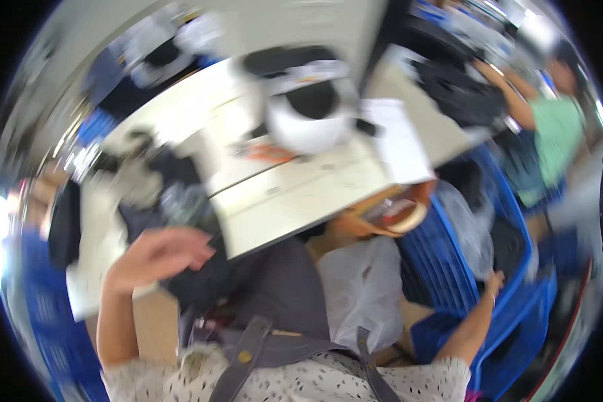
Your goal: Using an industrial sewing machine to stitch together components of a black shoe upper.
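We see the left hand (164, 254) loosely open, fingers together and slightly bent, apparently holding nothing, above or beside dark cloth (197, 285) at left of centre; blur hides whether they touch. Our right hand (494, 283), lower right, is at the clear plastic bag (465, 231) inside a blue crate (439, 258); we cannot tell how far its fingers close or whether they grip bag or rim. We judge the bag light, limp and slippery, best taken by a gathered fold; the cloth soft and floppy, best pinched at an edge. The crate looks stiff, suited to a rim hold. Beyond, a white-and-black machine (308, 130) stands on the tabletop (301, 208), upper centre.
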Motion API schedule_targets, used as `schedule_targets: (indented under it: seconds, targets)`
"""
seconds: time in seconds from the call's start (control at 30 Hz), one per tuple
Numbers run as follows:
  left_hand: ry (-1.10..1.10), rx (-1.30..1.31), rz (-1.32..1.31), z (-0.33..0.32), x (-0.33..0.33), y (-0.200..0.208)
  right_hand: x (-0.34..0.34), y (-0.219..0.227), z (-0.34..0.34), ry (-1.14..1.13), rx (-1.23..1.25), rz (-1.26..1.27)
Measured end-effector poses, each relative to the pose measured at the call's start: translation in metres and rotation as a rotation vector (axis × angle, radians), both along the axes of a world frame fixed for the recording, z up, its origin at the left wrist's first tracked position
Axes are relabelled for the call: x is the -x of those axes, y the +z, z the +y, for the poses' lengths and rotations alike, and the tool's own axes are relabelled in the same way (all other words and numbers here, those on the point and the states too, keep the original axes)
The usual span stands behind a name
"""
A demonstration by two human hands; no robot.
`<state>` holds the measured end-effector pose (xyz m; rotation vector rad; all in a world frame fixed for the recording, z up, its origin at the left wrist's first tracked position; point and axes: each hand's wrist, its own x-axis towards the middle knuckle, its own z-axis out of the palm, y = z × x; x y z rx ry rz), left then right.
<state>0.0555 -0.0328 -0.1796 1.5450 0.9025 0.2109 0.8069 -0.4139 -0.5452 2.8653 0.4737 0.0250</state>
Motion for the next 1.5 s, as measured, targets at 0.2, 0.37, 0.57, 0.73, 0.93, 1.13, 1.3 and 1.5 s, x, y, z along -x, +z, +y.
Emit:
schedule_targets:
  seconds: [0.2,0.37,0.57,0.73,0.93,1.13,1.3,1.5]
  targets:
    - [-0.038,-0.128,0.049,-0.01,0.082,0.004,0.1,0.121,0.069,0.19,-0.719,-0.679]
    - [0.211,-0.144,-0.003,-0.022,0.166,0.006,0.291,0.167,0.142,0.354,-1.302,-0.421]
    - [0.569,-0.162,-0.077,-0.005,0.207,-0.02,0.485,0.194,0.256,0.788,-1.557,0.395]
    - [0.677,-0.365,-0.377,0.019,0.193,-0.027,0.597,0.275,0.341,1.114,-1.394,1.187]
    - [0.657,-0.338,-0.451,0.025,0.2,-0.037,0.678,0.337,0.451,0.503,-1.138,2.321]
    - [0.818,-0.391,-0.262,-0.009,0.246,-0.061,0.685,0.343,0.427,1.398,-1.543,1.488]
    - [0.666,0.027,-0.302,-0.034,0.251,-0.073,0.655,0.329,0.406,1.218,-0.93,0.894]
    - [0.267,0.456,-0.276,-0.062,0.177,-0.103,0.653,0.319,0.403,1.399,-0.968,0.84]
